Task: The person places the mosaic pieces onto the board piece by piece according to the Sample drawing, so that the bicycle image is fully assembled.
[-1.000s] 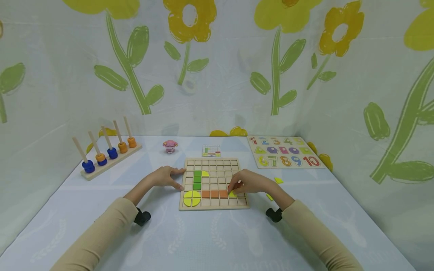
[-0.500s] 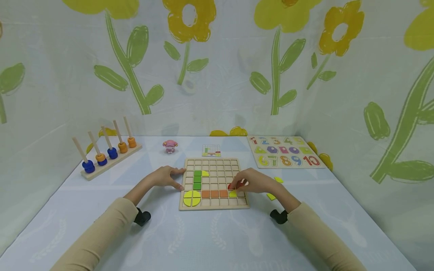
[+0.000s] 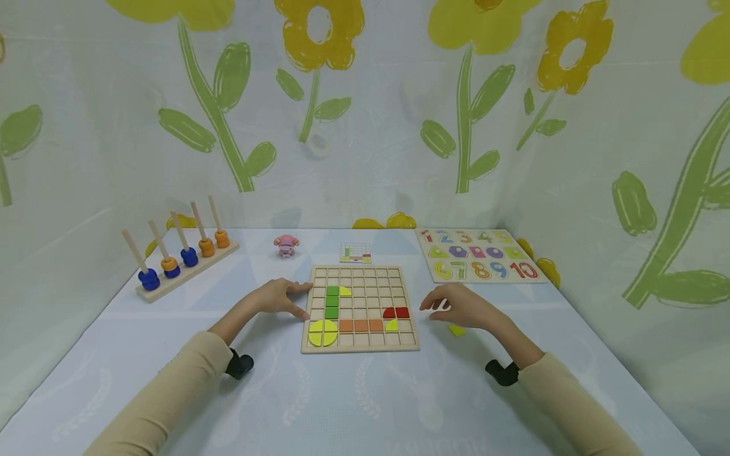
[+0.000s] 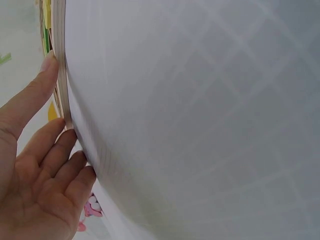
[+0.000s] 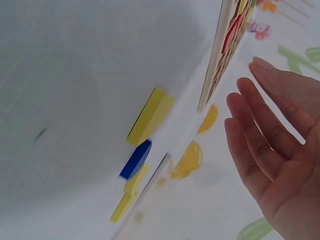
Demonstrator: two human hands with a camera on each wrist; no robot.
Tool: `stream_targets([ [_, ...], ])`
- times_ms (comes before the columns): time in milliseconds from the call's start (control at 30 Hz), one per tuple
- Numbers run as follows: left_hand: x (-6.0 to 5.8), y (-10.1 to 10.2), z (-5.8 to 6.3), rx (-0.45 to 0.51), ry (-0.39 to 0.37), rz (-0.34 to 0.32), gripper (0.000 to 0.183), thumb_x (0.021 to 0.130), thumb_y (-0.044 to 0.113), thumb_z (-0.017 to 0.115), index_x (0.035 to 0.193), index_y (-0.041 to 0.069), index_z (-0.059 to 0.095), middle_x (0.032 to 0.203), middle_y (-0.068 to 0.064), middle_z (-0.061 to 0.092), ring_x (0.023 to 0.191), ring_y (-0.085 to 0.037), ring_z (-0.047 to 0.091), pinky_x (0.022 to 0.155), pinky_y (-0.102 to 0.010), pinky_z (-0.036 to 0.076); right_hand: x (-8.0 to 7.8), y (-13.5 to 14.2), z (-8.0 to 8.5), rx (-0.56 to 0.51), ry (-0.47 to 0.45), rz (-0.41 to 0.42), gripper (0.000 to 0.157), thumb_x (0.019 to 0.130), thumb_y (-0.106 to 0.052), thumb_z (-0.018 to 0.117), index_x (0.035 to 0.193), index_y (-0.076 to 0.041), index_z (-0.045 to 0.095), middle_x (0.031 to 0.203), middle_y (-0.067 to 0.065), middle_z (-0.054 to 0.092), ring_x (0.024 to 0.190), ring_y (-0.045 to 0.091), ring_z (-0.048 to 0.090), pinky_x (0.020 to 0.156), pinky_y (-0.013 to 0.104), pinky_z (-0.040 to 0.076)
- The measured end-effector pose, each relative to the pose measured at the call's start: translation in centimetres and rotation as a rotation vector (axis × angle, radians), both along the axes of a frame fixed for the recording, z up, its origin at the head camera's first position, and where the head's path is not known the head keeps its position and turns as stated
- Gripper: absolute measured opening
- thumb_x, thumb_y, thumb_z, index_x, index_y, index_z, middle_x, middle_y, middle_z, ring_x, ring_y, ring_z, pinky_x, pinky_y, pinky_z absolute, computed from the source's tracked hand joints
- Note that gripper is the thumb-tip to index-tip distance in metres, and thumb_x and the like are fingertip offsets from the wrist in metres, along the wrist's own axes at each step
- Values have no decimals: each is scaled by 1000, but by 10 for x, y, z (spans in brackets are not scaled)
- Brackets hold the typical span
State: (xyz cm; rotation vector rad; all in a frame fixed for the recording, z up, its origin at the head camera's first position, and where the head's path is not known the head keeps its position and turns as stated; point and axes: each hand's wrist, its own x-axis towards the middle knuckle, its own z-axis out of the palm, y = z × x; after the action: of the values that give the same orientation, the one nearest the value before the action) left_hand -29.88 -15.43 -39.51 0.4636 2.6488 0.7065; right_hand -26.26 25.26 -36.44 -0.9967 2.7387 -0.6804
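A wooden grid board (image 3: 365,347) lies in mid-table. On it are three green squares (image 3: 332,302), a yellow circle (image 3: 322,334) of quarter pieces, three orange squares (image 3: 361,325), two single yellow quarter pieces (image 3: 391,325), a red quarter piece (image 3: 389,313) and a red square (image 3: 402,313). My left hand (image 3: 276,297) touches the board's left edge with thumb and fingertips, fingers relaxed. Just off the right edge hovers my right hand (image 3: 461,305), fingers loosely bent, holding nothing. Below it, a yellow piece (image 5: 151,116) and a blue piece (image 5: 136,159) lie on the table.
Behind the board lies a small pattern card (image 3: 356,253), with a pink figurine (image 3: 286,246) to its left. A peg stand with rings (image 3: 188,273) is at the left. A number puzzle board (image 3: 481,256) lies back right. A flowered curtain (image 3: 376,145) borders the table.
My right hand has let go of red pieces on the board and moved off to the right. The red quarter and red square now show in the grid. My left hand has stayed put.
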Motion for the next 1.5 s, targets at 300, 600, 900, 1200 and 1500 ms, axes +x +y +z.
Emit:
stream_targets([
  [300, -1, 0, -1, -4, 3, -5, 82, 78, 39, 80, 146, 13, 43, 146, -28, 37, 136, -45, 32, 105, -61, 30, 5, 23, -3, 7, -66, 0, 17, 83, 1, 72, 98, -7, 72, 94, 1, 70, 81, 12, 62, 71, 25, 53],
  [600, 1, 1, 1, -9, 2, -3, 82, 77, 39, 80, 146, 12, 43, 146, -28, 36, 136, -45, 31, 105, -61, 29, 11, 38, -8, 52, -71, -20, 16, 81, 3, 72, 93, -7, 72, 87, -2, 68, 75, 10, 60, 68, 22, 53],
  [900, 1, 2, 2, -6, -7, 10, 82, 77, 38, 80, 146, 13, 43, 147, -27, 37, 136, -44, 32, 105, -61, 30, 14, 40, -11, 76, -82, -38, 18, 78, 1, 76, 91, -9, 69, 82, -4, 63, 76, 12, 56, 69, 25, 51],
  [1200, 1, 2, 2, -5, -12, 13, 82, 77, 38, 80, 146, 13, 43, 147, -27, 36, 136, -45, 32, 105, -61, 30, 16, 42, -12, 55, -76, -25, 21, 77, 1, 77, 88, -10, 62, 77, -4, 59, 72, 11, 53, 64, 24, 49],
  [1500, 0, 1, 0, -2, -6, 6, 82, 77, 38, 80, 146, 13, 43, 147, -27, 37, 136, -44, 32, 105, -61, 30, 10, 41, -11, -33, -138, -57, 11, 83, -3, 73, 87, -11, 67, 79, -6, 67, 73, 10, 62, 69, 24, 54],
])
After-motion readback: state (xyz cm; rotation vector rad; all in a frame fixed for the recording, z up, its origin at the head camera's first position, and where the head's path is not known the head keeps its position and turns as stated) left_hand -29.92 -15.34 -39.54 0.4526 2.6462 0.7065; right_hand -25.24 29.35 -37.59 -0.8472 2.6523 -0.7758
